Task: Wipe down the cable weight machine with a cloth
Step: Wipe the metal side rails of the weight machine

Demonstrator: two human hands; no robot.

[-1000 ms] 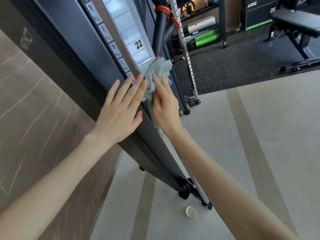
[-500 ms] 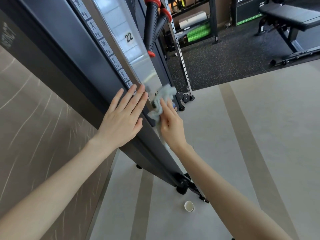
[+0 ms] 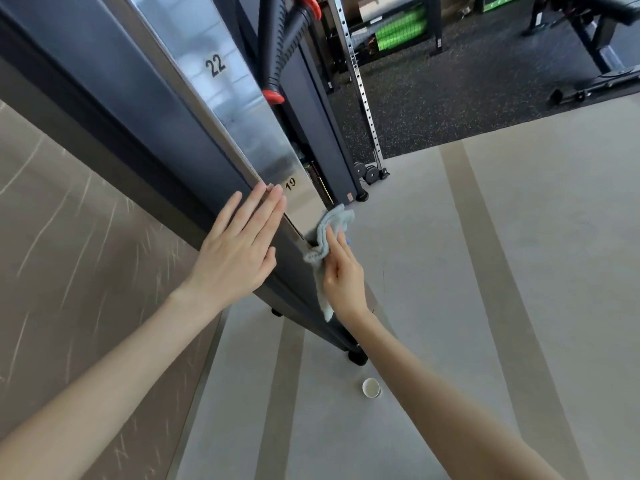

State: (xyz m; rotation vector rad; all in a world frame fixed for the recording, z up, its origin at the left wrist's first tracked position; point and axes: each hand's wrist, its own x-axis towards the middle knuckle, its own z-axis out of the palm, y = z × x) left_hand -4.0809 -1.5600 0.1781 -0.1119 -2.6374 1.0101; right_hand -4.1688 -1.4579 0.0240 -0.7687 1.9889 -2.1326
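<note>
Right hand [image 3: 341, 271] with cloth [image 3: 327, 233] on machine [image 3: 194, 133]

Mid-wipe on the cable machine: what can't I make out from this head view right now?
- Right hand grip: head view; thumb and palm are hidden behind the hand and the cloth.
- Steel strip where the cloth lies: head view; covered by the cloth.
- Machine top: head view; cut off by the upper edge.
- Cup on the floor: head view; too small to show any contents.
</note>
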